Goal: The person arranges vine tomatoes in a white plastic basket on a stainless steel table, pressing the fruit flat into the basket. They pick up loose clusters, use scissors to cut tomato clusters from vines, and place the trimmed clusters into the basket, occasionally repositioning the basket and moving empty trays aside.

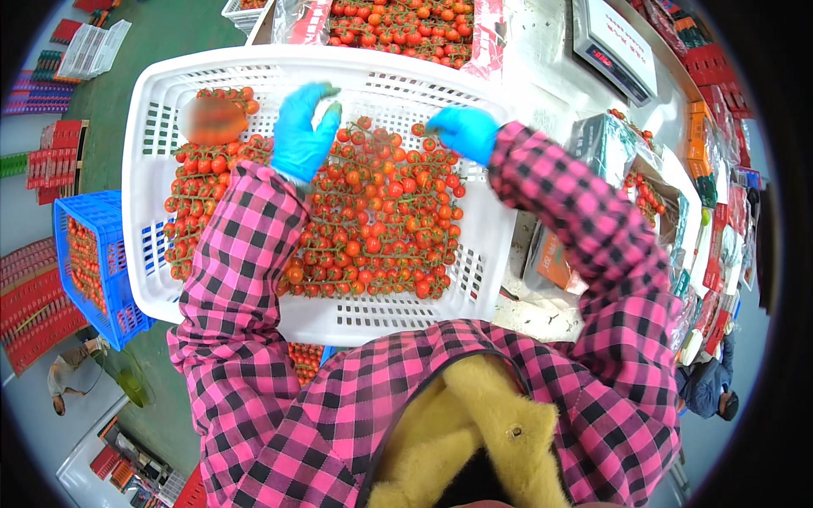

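Note:
A large white plastic basket [318,63] with slotted walls lies before me. Rows of cherry tomatoes on the vine [373,245] cover much of its bottom, with another group of vine tomatoes [199,182] to the left. My left hand [301,135], in a blue glove, hovers over the upper middle of the basket. Its thumb and fingers are apart, with nothing between them. At the right side my blue-gloved right hand [467,134] has its fingers pinched together at the end of a vine of cherry tomatoes [418,130]. The fingertips partly hide the stem.
Beyond the basket stands a box of vine tomatoes [402,34]. A white scale [614,46] is on the metal table [538,59] at the far right. Packaging and a carton [555,258] lie to the right. A blue crate [93,262] of tomatoes stands at left.

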The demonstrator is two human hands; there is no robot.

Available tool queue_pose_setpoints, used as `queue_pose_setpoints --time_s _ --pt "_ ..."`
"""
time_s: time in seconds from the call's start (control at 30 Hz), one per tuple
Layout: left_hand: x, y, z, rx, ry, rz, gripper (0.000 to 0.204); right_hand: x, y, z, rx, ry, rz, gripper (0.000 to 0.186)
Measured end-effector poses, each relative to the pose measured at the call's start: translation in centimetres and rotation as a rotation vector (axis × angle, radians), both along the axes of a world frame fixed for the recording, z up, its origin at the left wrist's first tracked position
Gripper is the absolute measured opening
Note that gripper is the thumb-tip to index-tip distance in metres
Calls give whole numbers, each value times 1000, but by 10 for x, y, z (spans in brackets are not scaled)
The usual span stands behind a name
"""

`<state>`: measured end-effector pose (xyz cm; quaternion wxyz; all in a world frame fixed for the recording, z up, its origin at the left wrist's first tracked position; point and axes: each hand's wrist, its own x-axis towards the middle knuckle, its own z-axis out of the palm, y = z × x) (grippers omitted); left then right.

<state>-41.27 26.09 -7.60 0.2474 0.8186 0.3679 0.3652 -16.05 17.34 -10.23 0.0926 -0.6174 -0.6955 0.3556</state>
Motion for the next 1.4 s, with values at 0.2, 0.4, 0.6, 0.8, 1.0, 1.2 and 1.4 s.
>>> queue_pose_setpoints --time_s 0.2,0.4,0.6,0.8,1.0,1.2,1.4 --pt "-36 -62 -15 -506 65 -82 19 -46 -4 -68 204 -236 275 22" --pt "-21 -81 5 -901 -37 44 34 -38 -3 -19 29 296 -198 19" --pt "21 -104 4 -1893 -907 -609 58 -29 -60 63 28 630 -414 32" --pt "22 -142 3 -2052 -1102 -694 47 -44 -264 30 354 507 -665 18" --pt "23 -163 23 -1657 -726 -508 47 -51 -333 -102 -88 -528 -353 89" --pt "21 -165 27 -1680 -645 -344 43 -47 -330 -67 -146 -105 -574 76" --pt "10 -159 25 -1823 -676 -229 38 -46 -352 7 -217 421 -731 61"
